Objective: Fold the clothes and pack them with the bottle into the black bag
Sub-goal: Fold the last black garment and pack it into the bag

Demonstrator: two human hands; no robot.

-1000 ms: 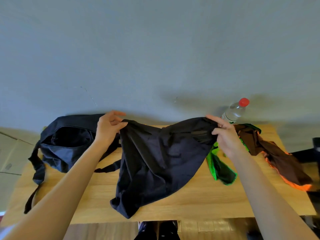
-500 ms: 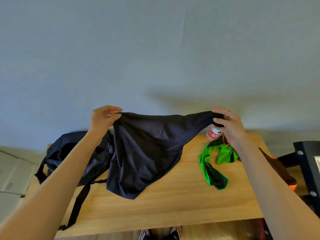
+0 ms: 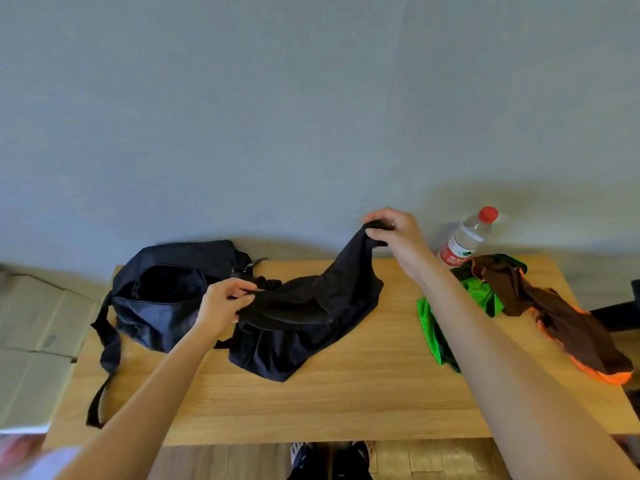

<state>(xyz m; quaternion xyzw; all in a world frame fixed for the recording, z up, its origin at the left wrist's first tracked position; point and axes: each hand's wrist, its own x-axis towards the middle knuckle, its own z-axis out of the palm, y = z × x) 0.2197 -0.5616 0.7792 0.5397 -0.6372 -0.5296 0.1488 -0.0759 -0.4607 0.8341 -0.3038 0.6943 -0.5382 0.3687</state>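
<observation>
A black garment (image 3: 304, 317) droops onto the wooden table (image 3: 346, 403). My left hand (image 3: 225, 303) pinches one corner low, just right of the black bag (image 3: 166, 289), whose top gapes open. My right hand (image 3: 394, 233) grips the other corner higher up, above the table's far edge. A clear bottle (image 3: 465, 239) with a red cap and red label stands at the back right. A green mesh garment (image 3: 436, 327) and a brown and orange garment (image 3: 568, 323) lie crumpled on the right.
The table stands against a grey wall (image 3: 311, 116). Flattened cardboard (image 3: 31, 341) lies on the floor to the left. A dark object (image 3: 623, 313) sits at the right edge. The bag's strap (image 3: 104, 375) trails over the table's left front.
My left hand has dropped from shoulder height down to the table beside the bag, and the garment now sags onto the wood. My right hand still holds its corner up.
</observation>
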